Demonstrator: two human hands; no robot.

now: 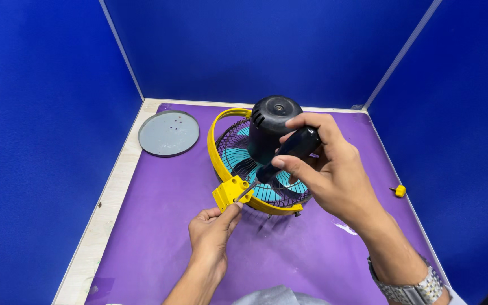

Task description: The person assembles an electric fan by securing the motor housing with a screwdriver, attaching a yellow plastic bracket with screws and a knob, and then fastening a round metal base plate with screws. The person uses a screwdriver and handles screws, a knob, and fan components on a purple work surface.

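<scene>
The left hand [213, 229], near the desk's front edge, pinches the yellow plastic bracket [231, 192] of the round wire-cage fan [264, 164] at the middle of the purple desk [159, 237] to steady it. The right hand [326, 166] is clamped on a black-handled screwdriver [286, 155], tip on the bracket.

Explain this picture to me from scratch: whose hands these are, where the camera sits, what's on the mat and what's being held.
The one picture comes from a camera worn on a person's head, looking down at their own two bare hands. They work on a purple mat inside blue walls. On it lies a small fan, face down, with a black motor housing and yellow frame. The right hand grips a black screwdriver, its tip at the yellow bracket, which the left hand steadies. A grey disc and a small yellow knob lie aside.
</scene>
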